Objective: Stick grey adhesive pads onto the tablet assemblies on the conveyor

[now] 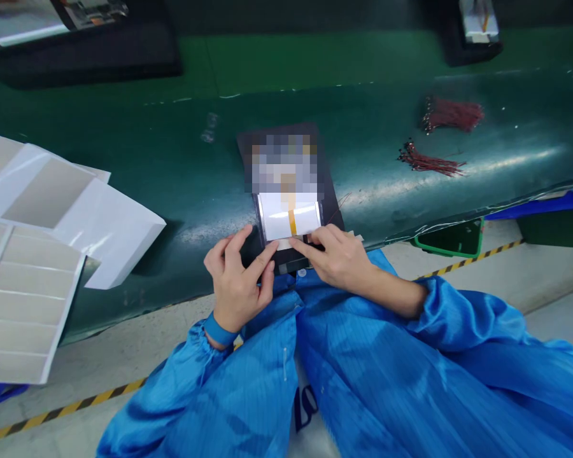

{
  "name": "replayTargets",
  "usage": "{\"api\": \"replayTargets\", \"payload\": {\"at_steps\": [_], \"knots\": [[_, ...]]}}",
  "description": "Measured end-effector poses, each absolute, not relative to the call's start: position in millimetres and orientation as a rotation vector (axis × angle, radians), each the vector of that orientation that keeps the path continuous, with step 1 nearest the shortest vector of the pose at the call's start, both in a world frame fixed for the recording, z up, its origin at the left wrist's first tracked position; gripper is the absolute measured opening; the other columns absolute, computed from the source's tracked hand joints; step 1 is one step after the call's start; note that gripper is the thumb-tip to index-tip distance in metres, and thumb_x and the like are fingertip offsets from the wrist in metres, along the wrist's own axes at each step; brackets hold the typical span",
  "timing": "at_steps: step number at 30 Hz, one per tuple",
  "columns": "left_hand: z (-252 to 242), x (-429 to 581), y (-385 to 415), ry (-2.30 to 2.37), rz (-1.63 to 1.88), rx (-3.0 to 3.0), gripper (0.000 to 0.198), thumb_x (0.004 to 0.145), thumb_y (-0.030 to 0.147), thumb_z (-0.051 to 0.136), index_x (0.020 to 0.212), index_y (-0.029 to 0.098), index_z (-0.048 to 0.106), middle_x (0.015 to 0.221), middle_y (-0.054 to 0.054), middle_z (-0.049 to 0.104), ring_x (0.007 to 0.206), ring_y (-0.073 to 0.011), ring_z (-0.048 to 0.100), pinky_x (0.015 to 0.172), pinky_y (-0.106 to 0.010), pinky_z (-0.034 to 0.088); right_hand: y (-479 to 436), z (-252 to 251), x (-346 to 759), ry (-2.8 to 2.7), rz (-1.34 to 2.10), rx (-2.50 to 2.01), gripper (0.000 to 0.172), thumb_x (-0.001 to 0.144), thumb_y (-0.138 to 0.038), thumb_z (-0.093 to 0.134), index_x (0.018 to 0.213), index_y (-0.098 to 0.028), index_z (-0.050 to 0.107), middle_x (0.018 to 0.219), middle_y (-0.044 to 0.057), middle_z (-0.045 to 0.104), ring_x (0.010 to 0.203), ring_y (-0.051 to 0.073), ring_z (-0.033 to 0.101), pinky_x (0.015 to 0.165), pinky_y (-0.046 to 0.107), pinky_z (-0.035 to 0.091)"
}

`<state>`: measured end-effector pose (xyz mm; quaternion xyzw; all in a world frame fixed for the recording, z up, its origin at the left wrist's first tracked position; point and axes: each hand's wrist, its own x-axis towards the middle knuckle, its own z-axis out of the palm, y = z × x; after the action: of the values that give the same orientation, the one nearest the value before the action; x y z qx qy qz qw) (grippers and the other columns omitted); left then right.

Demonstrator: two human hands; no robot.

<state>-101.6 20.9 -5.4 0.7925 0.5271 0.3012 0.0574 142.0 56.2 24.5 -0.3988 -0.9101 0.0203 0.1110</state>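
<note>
A black device or tray [333,207] lies at the table's front edge, its upper part pixelated. Set in it is a white, shiny rectangular part [277,219] with an orange-yellow strip [293,221] down its middle. Below that part, a pale piece [284,243] runs between my fingertips. My left hand [241,273] has its fingers apart, the index tip touching the pale piece's left end. My right hand [337,254] reaches in from the right, index finger stretched onto the pale piece's right side, other fingers loosely bent. Neither hand holds anything visible.
White sheets with grey-beige stickers [33,299] lie at the left. Two bundles of dark red wires, one farther [456,114] and one nearer [432,162], are at the right. Black trays stand at the back left [148,48] and back right [451,48]. A green-rimmed bin [480,238] is below the table.
</note>
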Motion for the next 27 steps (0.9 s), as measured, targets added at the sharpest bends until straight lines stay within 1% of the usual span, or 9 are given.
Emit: {"api": "replayTargets", "payload": {"at_steps": [4, 7, 9, 12, 14, 17, 19, 22, 27], "knots": [[-3, -91, 25, 1.516, 0.879, 2.456, 0.045, 0.09, 0.028, 0.074, 0.134, 0.02, 0.074, 0.155, -0.022, 0.046, 0.137, -0.0413, 0.042, 0.111, -0.06, 0.042, 54, 20, 150, -2.61, 0.096, -1.242, 0.04, 0.105, -0.031, 0.054, 0.141, -0.027, 0.07, 0.106, 0.012, 0.062, 0.096, 0.025, 0.049, 0.078, 0.039, 0.04], [-1, -91, 31, 1.508, 0.875, 2.465, 0.039, 0.092, 0.028, 0.072, 0.13, 0.023, 0.076, 0.155, -0.02, 0.047, 0.137, -0.0404, 0.043, 0.112, -0.06, 0.042, 54, 19, 156, -2.593, 0.135, -1.293, 0.041, 0.104, -0.032, 0.055, 0.143, -0.033, 0.069, 0.113, 0.012, 0.06, 0.101, 0.027, 0.048, 0.083, 0.041, 0.038], [-1, -97, 32, 1.538, 0.861, 2.456, 0.037, 0.092, 0.026, 0.071, 0.128, 0.026, 0.077, 0.157, -0.018, 0.047, 0.138, -0.0408, 0.042, 0.112, -0.061, 0.041, 54, 18, 162, -2.6, 0.149, -1.29, 0.042, 0.104, -0.03, 0.055, 0.143, -0.034, 0.069, 0.113, 0.011, 0.059, 0.101, 0.026, 0.047, 0.083, 0.041, 0.037], [0, -101, 32, 1.551, 0.854, 2.445, 0.036, 0.092, 0.027, 0.071, 0.128, 0.025, 0.077, 0.158, -0.017, 0.045, 0.139, -0.0411, 0.042, 0.113, -0.062, 0.041, 55, 16, 166, -2.577, 0.185, -1.243, 0.039, 0.104, -0.029, 0.054, 0.14, -0.03, 0.071, 0.112, 0.012, 0.057, 0.1, 0.026, 0.046, 0.083, 0.04, 0.036], [0, -96, 34, 1.519, 0.847, 2.445, 0.036, 0.093, 0.03, 0.07, 0.128, 0.025, 0.077, 0.159, -0.017, 0.043, 0.139, -0.0406, 0.041, 0.114, -0.063, 0.04, 56, 14, 164, -2.552, 0.225, -1.221, 0.038, 0.104, -0.03, 0.053, 0.138, -0.029, 0.072, 0.115, 0.012, 0.058, 0.102, 0.026, 0.046, 0.084, 0.04, 0.037], [-1, -87, 38, 1.48, 0.849, 2.44, 0.034, 0.095, 0.031, 0.068, 0.128, 0.025, 0.076, 0.159, -0.017, 0.043, 0.14, -0.0396, 0.041, 0.115, -0.062, 0.04, 58, 10, 162, -2.548, 0.292, -1.238, 0.041, 0.104, -0.03, 0.052, 0.142, -0.03, 0.069, 0.12, 0.013, 0.057, 0.105, 0.027, 0.046, 0.086, 0.041, 0.038], [-2, -86, 39, 1.48, 0.824, 2.447, 0.036, 0.095, 0.029, 0.068, 0.13, 0.026, 0.075, 0.159, -0.017, 0.043, 0.141, -0.0395, 0.04, 0.115, -0.062, 0.04, 59, 9, 165, -2.555, 0.325, -1.245, 0.044, 0.104, -0.029, 0.052, 0.145, -0.032, 0.067, 0.122, 0.013, 0.057, 0.107, 0.028, 0.046, 0.086, 0.041, 0.037], [-1, -89, 35, 1.459, 0.737, 2.492, 0.045, 0.095, 0.028, 0.068, 0.14, 0.03, 0.07, 0.162, -0.017, 0.041, 0.143, -0.0406, 0.038, 0.115, -0.062, 0.04, 59, 10, 171, -2.56, 0.318, -1.235, 0.044, 0.103, -0.029, 0.053, 0.145, -0.036, 0.067, 0.122, 0.012, 0.058, 0.109, 0.028, 0.046, 0.087, 0.042, 0.036], [2, -88, 24, 1.481, 0.724, 2.528, 0.056, 0.093, 0.033, 0.07, 0.148, 0.024, 0.064, 0.163, -0.019, 0.041, 0.142, -0.0412, 0.039, 0.116, -0.061, 0.04, 53, 10, 170, -2.617, 0.209, -1.14, 0.044, 0.104, -0.038, 0.056, 0.145, -0.03, 0.067, 0.131, 0.012, 0.062, 0.115, 0.03, 0.045, 0.094, 0.045, 0.036]]}}
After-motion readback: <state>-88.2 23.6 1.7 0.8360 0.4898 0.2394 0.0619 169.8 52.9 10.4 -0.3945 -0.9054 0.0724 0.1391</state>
